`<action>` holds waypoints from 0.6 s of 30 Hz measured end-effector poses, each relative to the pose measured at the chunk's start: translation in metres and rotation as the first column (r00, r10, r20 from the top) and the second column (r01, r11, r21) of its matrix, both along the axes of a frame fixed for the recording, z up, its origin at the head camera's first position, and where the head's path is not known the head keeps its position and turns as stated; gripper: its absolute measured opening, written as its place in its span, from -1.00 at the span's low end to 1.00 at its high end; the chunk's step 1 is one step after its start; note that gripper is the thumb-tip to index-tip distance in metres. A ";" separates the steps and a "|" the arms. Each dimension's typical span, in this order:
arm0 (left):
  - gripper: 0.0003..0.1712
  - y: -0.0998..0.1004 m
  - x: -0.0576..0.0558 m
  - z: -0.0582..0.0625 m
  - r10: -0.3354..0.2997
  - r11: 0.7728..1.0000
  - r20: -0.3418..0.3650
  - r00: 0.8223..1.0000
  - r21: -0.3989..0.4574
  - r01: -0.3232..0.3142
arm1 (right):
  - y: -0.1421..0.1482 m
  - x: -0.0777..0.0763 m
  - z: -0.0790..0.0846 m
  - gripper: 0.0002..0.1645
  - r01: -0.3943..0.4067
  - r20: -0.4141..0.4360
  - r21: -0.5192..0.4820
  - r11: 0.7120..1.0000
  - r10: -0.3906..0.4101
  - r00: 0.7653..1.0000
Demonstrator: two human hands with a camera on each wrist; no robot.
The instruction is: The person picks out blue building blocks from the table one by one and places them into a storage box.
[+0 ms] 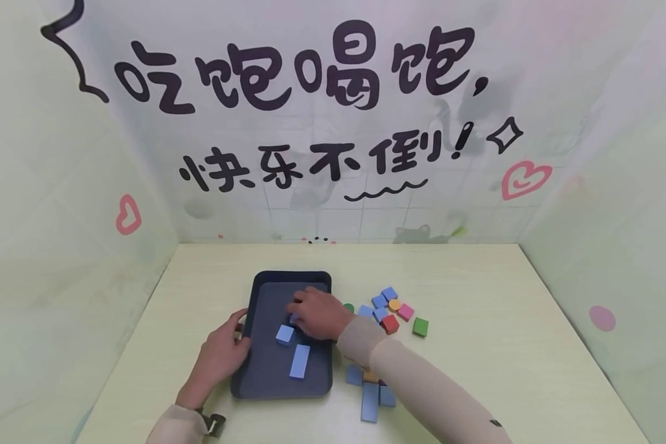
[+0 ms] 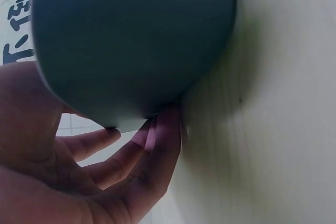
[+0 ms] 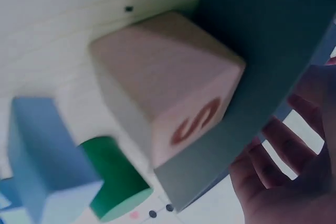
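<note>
My left hand (image 1: pixel 221 346) grips the left rim of a dark grey tray (image 1: pixel 263 376), its fingers against the outer wall in the left wrist view. Over the tray's upper right part, my right hand (image 1: pixel 323 313) pinches a small blue block (image 1: pixel 294 319), mostly hidden under the fingers. Just below it on the tray lie a light-blue cube (image 1: pixel 285 334) and a long light-blue block (image 1: pixel 300 361). In the right wrist view the tray's wall hides what those fingers hold.
Right of the tray, several blue blocks lie with a red block (image 1: pixel 390 324), a pink block (image 1: pixel 405 312) and a green block (image 1: pixel 420 327). A wooden block marked S (image 3: pixel 168 77) stands against the tray wall. More blocks, including a long blue one (image 1: pixel 369 402), lie below my right forearm.
</note>
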State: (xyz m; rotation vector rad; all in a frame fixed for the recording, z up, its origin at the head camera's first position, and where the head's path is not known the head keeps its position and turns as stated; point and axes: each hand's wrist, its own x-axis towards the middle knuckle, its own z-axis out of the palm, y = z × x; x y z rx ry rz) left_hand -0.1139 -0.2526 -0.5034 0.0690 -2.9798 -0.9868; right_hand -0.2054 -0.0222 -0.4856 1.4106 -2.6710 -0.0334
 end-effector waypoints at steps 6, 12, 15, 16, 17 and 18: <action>-0.31 0.001 -0.001 0.000 0.002 1.000 0.005 1.000 0.000 -0.002 | 0.021 0.003 0.008 -0.71 0.037 0.015 -0.043 0.998 -0.037 0.999; -0.30 0.001 0.000 0.001 0.010 1.000 0.015 1.000 -0.010 -0.010 | 0.044 0.012 0.012 -0.70 0.029 0.005 -0.094 0.995 -0.029 1.000; -0.30 0.001 0.001 0.002 0.007 1.000 0.016 1.000 -0.007 -0.007 | 0.056 0.018 0.016 -0.68 0.046 0.017 -0.120 0.992 -0.045 0.999; -0.30 0.001 0.001 0.002 0.006 1.000 0.017 1.000 -0.008 -0.006 | 0.059 0.020 0.017 -0.67 0.059 0.025 -0.122 0.991 -0.056 0.998; -0.30 0.001 0.001 0.001 0.007 1.000 0.016 1.000 -0.009 -0.007 | 0.064 0.022 0.019 -0.66 0.072 0.036 -0.124 0.990 -0.068 0.997; -0.31 0.001 0.001 0.001 0.007 1.000 0.017 1.000 -0.012 -0.007 | 0.068 0.024 0.020 -0.65 0.087 0.049 -0.125 0.988 -0.081 0.995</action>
